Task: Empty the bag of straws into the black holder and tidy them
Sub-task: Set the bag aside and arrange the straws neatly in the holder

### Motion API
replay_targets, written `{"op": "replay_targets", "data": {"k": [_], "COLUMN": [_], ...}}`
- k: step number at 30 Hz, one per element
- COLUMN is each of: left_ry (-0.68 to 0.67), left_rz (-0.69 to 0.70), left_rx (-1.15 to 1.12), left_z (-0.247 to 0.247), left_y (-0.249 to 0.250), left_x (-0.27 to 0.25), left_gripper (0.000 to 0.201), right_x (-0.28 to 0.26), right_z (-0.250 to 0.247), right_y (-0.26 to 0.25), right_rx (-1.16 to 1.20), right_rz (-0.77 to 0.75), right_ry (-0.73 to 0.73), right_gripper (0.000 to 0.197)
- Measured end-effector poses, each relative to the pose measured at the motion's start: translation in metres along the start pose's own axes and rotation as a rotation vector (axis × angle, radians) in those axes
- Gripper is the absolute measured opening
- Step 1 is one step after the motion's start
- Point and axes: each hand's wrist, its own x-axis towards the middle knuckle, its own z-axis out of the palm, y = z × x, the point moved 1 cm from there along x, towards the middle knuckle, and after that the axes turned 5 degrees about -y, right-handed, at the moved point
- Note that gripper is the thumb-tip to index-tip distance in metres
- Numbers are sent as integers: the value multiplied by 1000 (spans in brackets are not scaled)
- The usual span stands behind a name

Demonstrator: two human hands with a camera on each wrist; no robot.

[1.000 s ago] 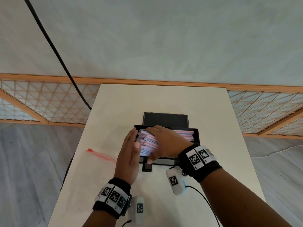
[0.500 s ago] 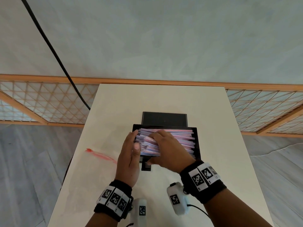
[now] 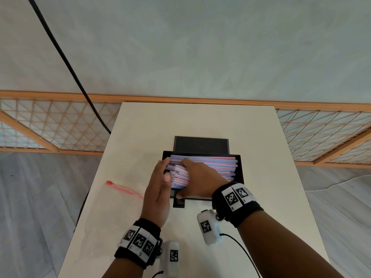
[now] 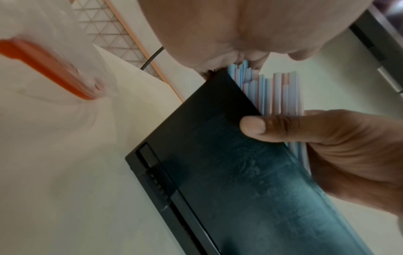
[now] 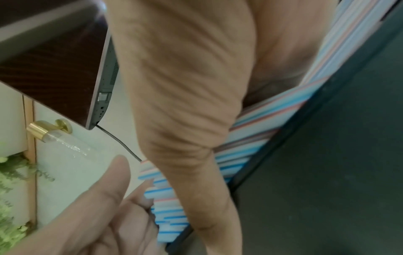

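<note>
The black holder (image 3: 240, 169) stands mid-table, filled with pink, blue and white straws (image 3: 212, 163) lying left to right. My left hand (image 3: 162, 173) is flat and upright, and its straight fingers press on the straws' left ends. My right hand (image 3: 192, 175) curls over the left part of the bundle. Its thumb (image 4: 261, 127) lies on the holder's front wall (image 4: 229, 172), with the straws (image 4: 277, 93) behind it. In the right wrist view the straws (image 5: 272, 124) run under my palm, and the left fingers (image 5: 98, 207) sit at their uneven ends.
The clear bag with a red zip strip (image 3: 122, 189) lies flat on the table (image 3: 200, 121) left of the holder. A black panel (image 3: 201, 144) stands upright just behind the holder. A black cable (image 3: 66, 61) hangs past the table's far left corner.
My right hand drew back toward me, then moved forward again and closed round the left part of the bundle. The left hand stays flat against the straw ends.
</note>
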Motion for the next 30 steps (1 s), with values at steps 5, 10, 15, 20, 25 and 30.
{"op": "replay_targets", "data": {"k": [5, 10, 15, 20, 25, 30], "left_ry": [-22, -26, -9, 20, 5, -8], "left_rz": [4, 7, 40, 90, 74, 53], "left_rx": [-43, -91, -42, 63, 96, 114], "left_z": [-2, -3, -7, -6, -2, -4], "left_y": [2, 3, 5, 2, 0, 0], "left_x": [-1, -2, -3, -9, -14, -14], "left_gripper": [75, 73, 57, 52, 58, 60], "right_x": [4, 6, 9, 7, 6, 6], "right_z": [-1, -6, -8, -7, -8, -12], "right_y": [-4, -7, -10, -9, -9, -10], "right_rx": [-70, -103, -105, -92, -59, -50], "right_rz": [9, 23, 21, 7, 3, -18], "right_ry": [-36, -78, -91, -57, -76, -91], "right_gripper": [68, 54, 60, 58, 57, 58]}}
